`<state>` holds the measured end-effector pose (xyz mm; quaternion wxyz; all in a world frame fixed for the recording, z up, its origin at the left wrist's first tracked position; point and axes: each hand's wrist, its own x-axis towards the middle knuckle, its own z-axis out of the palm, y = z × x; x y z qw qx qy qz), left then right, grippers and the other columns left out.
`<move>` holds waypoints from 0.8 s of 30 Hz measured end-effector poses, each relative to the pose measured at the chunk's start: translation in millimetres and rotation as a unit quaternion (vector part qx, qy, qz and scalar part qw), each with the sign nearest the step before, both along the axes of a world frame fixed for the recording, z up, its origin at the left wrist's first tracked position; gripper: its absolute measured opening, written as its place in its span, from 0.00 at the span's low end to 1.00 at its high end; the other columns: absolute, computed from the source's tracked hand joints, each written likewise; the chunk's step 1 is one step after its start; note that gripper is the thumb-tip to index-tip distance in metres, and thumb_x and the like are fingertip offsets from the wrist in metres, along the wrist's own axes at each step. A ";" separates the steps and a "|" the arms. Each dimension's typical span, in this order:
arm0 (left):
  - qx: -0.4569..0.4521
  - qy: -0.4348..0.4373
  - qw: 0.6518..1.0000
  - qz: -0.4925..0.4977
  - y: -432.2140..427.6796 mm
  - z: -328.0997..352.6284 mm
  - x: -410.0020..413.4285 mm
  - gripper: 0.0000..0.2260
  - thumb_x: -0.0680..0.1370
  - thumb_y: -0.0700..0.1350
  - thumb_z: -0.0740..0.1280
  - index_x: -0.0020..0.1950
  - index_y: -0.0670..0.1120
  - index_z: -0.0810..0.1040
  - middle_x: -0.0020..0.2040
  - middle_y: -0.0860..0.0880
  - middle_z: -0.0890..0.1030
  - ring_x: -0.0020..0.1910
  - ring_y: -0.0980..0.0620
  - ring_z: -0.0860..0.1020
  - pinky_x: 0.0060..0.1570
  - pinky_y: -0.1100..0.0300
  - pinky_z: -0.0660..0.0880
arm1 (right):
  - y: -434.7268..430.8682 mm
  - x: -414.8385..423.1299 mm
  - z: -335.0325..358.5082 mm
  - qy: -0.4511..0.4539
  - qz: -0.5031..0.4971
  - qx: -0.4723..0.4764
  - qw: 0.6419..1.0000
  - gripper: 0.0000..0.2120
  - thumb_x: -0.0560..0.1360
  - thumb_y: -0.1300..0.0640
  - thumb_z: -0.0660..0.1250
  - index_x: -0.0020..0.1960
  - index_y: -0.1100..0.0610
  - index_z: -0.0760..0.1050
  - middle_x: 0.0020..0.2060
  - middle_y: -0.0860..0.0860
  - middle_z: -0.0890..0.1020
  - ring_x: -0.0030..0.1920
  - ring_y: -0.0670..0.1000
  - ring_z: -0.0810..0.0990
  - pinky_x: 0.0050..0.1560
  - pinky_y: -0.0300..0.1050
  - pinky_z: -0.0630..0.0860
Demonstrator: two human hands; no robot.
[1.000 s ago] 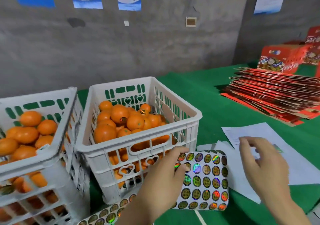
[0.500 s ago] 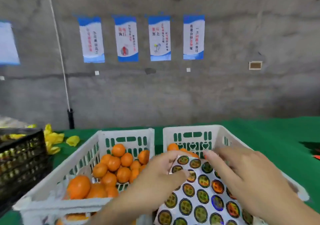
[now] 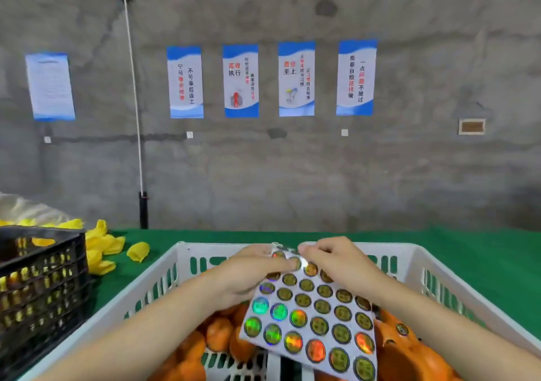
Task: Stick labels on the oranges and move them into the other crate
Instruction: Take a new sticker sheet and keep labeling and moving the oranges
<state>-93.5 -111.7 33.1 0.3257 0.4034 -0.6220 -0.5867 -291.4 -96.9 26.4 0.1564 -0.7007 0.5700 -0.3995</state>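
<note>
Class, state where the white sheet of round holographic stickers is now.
In the head view the sticker sheet is low, right of centre, held between the left hand and right hand over the white plastic crate of oranges.

Under my right hand (image 3: 330,260) the label sheet (image 3: 310,319) is white paper with glossy, iridescent foil rounds, the crate (image 3: 210,248) below it smooth white plastic, the cloth (image 3: 468,251) beyond it matt green.

I see label sheet (image 3: 310,316): white, rows of round gold-green holographic dots, some rainbow | oranges (image 3: 219,333): orange | white crate (image 3: 184,256): slotted | table (image 3: 468,248): green | black crate (image 3: 44,278): lattice
</note>
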 end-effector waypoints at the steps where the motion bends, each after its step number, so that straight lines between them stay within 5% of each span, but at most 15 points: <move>1: 0.024 0.023 0.999 -0.022 -8.2 -3.1 -0.1 0.14 0.77 0.43 0.73 0.60 0.38 0.80 0.55 0.37 0.84 0.52 0.42 0.85 0.50 0.51 0.82 | -3.9 -2.1 -9.3 -0.012 0.006 -0.003 1.000 0.25 0.77 0.42 0.65 0.30 0.55 0.63 0.25 0.50 0.62 0.26 0.48 0.64 0.35 0.44 0.65; 8: -0.113 -0.024 0.990 0.080 -28.3 -42.4 -3.4 0.06 0.78 0.47 0.71 0.51 0.45 0.84 0.37 0.46 0.85 0.31 0.54 0.80 0.30 0.64 0.76 | -7.3 -21.7 -47.3 0.013 0.029 -0.042 0.999 0.23 0.77 0.40 0.65 0.32 0.56 0.70 0.22 0.45 0.69 0.25 0.41 0.67 0.34 0.31 0.69; 11: -0.123 -0.021 0.991 0.052 -17.5 -40.3 -7.5 0.12 0.76 0.51 0.72 0.59 0.55 0.80 0.43 0.49 0.87 0.37 0.55 0.85 0.35 0.63 0.79 | -5.4 -23.1 -42.3 0.019 0.029 -0.087 0.996 0.22 0.77 0.40 0.64 0.34 0.55 0.72 0.25 0.47 0.71 0.27 0.42 0.69 0.33 0.35 0.68; 13: -0.112 -0.050 0.992 0.027 -10.8 -39.3 -8.6 0.09 0.76 0.49 0.73 0.56 0.58 0.83 0.46 0.51 0.88 0.42 0.54 0.86 0.43 0.58 0.83 | -2.7 -20.3 -42.2 0.020 0.034 -0.111 0.993 0.21 0.76 0.38 0.62 0.34 0.53 0.73 0.27 0.50 0.74 0.28 0.43 0.70 0.33 0.39 0.68; 17: -0.053 -0.033 0.998 -0.021 -6.2 -31.5 -3.1 0.05 0.78 0.43 0.72 0.52 0.47 0.86 0.50 0.47 0.87 0.49 0.47 0.86 0.49 0.56 0.83 | 2.4 -18.7 -49.2 0.051 0.028 -0.151 0.987 0.24 0.77 0.34 0.57 0.35 0.52 0.73 0.29 0.52 0.76 0.28 0.47 0.71 0.31 0.39 0.66; 24: -0.071 -0.073 0.994 -0.039 -9.3 -31.6 1.8 0.08 0.80 0.40 0.68 0.54 0.46 0.85 0.50 0.46 0.87 0.52 0.46 0.85 0.51 0.55 0.83 | 8.6 -17.9 -48.9 0.106 -0.029 -0.170 0.979 0.24 0.74 0.31 0.54 0.34 0.48 0.74 0.29 0.45 0.78 0.32 0.47 0.76 0.33 0.43 0.73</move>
